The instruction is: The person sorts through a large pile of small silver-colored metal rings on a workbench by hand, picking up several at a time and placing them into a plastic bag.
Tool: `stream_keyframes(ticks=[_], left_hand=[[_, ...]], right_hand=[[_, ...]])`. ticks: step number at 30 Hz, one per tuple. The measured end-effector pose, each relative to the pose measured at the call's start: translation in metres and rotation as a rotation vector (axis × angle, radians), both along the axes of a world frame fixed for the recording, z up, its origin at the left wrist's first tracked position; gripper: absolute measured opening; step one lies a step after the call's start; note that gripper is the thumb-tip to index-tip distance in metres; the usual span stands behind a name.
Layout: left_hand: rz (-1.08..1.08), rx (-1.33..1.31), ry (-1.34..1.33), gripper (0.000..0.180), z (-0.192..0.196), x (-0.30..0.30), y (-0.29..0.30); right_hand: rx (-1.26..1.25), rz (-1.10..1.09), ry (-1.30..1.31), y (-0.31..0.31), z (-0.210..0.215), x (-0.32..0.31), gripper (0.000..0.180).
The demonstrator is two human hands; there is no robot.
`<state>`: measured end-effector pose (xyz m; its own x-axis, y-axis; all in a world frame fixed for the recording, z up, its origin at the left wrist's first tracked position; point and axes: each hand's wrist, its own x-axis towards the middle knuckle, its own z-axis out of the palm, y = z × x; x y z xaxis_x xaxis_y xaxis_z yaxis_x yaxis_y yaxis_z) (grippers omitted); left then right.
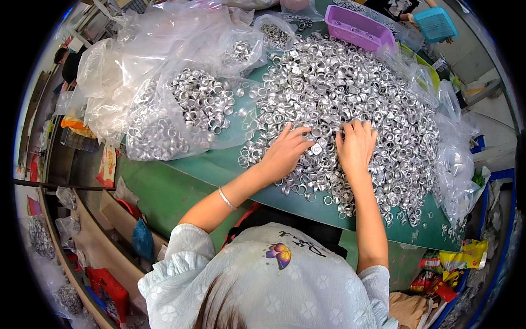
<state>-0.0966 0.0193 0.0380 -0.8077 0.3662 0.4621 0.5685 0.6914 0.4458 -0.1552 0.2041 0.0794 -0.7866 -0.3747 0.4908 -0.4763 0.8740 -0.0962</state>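
Note:
A wide heap of silver-coloured metal rings covers much of the green table in front of me. My left hand rests on the near left part of the heap, fingers apart, its tips beside a few loose rings. To its right, my right hand reaches down onto the rings with bent fingers and the thumb set apart; its fingertips are partly lost among the rings. Neither hand shows a ring clearly gripped. A clear plastic bag at the left lies with more rings in its mouth.
Beyond the heap stand a purple plastic basket and a yellow-green container. Clear plastic sheeting hangs over the right table edge. At the far right another person's hand holds a blue basket. Colourful packets lie at the lower right.

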Motion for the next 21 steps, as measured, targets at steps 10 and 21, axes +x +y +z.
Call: stream_keyframes(ticks=[10, 21], left_hand=[[0.237, -0.006, 0.017, 0.021, 0.007, -0.003, 0.006], [0.283, -0.156, -0.005, 0.03, 0.012, -0.018, 0.011]], right_hand=[[0.337, -0.088, 0.008, -0.019, 0.004, -0.012, 0.009], [-1.538, 0.22, -0.858, 0.014, 0.011, 0.008, 0.015]])
